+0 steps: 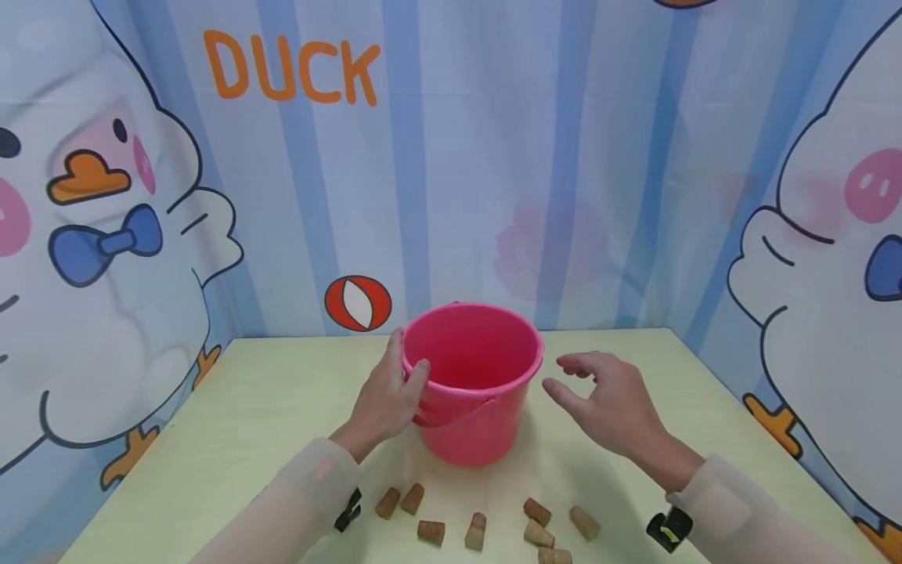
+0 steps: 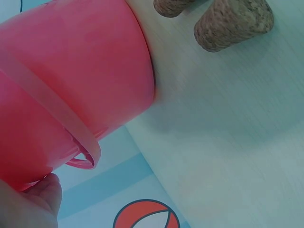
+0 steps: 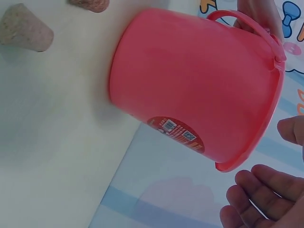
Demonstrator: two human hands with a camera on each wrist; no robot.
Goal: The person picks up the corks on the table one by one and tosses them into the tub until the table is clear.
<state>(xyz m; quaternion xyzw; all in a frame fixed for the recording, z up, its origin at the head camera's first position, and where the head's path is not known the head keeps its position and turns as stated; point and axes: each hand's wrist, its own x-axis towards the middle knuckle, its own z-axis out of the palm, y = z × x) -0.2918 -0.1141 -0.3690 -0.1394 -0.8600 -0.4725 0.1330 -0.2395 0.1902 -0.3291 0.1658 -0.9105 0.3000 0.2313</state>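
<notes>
A pink bucket (image 1: pixel 474 439) stands upright on the table, its handle hanging down against the side. My left hand (image 1: pixel 384 395) grips the bucket's left rim, the thumb at the rim's near edge and the fingers along the outside. To the right of the bucket, apart from it, my right hand (image 1: pixel 609 399) is held with fingers and thumb spread and nothing between them. In the right wrist view, the right fingers (image 3: pixel 266 192) are near the bucket's rim, and a label shows on its side. Several corks lie in front of the bucket, one of them a brown cork (image 1: pixel 431 533).
The pale yellow table (image 1: pixel 296 392) meets a curtain (image 1: pixel 465 157) with ducks and blue stripes at the back and sides. More corks lie at the near edge, among them a tan cork (image 1: pixel 585 522) at the right and a cork (image 1: pixel 387 503) near the left sleeve.
</notes>
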